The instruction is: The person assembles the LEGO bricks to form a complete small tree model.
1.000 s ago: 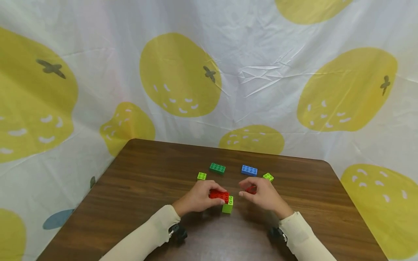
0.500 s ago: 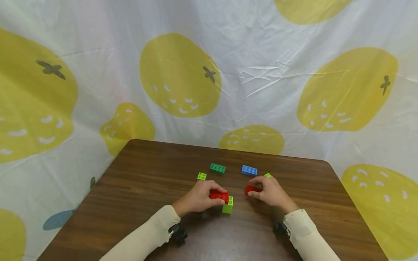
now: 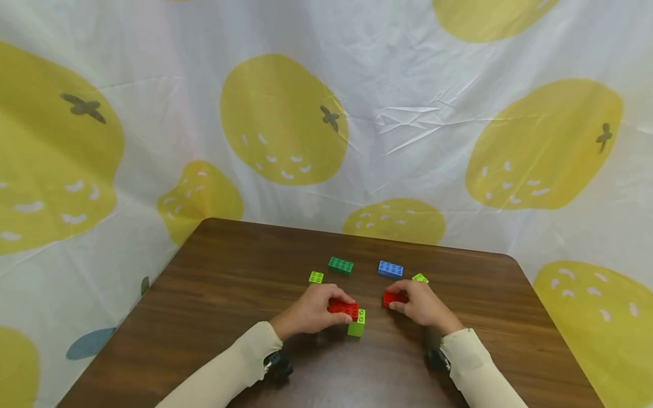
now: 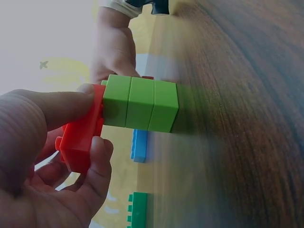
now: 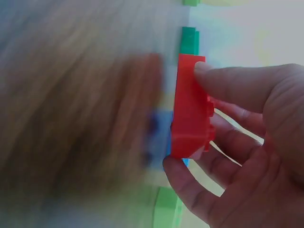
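Observation:
My left hand (image 3: 310, 310) grips a red toy building brick (image 3: 343, 307) between thumb and fingers. Under that brick's right end stands a stack of several lime green bricks (image 4: 140, 102), which the left wrist view shows joined in a row, with the red one across their top. To the right, my right hand (image 3: 427, 306) pinches a second red brick (image 5: 190, 109), its thumb on the near side and fingertips at the other side and end. This brick lies close over the table, with its studs turned toward the palm.
On the brown wooden table (image 3: 245, 255), a green brick (image 3: 340, 266) and a blue brick (image 3: 390, 268) lie farther back. Small lime green bricks lie just beyond the left hand (image 3: 316, 277) and the right. A lemon-patterned cloth (image 3: 398, 153) hangs behind the table.
My right hand has moved a little to the right, its fingers now closed in around the second red brick. The left hand stays on its brick and the stack.

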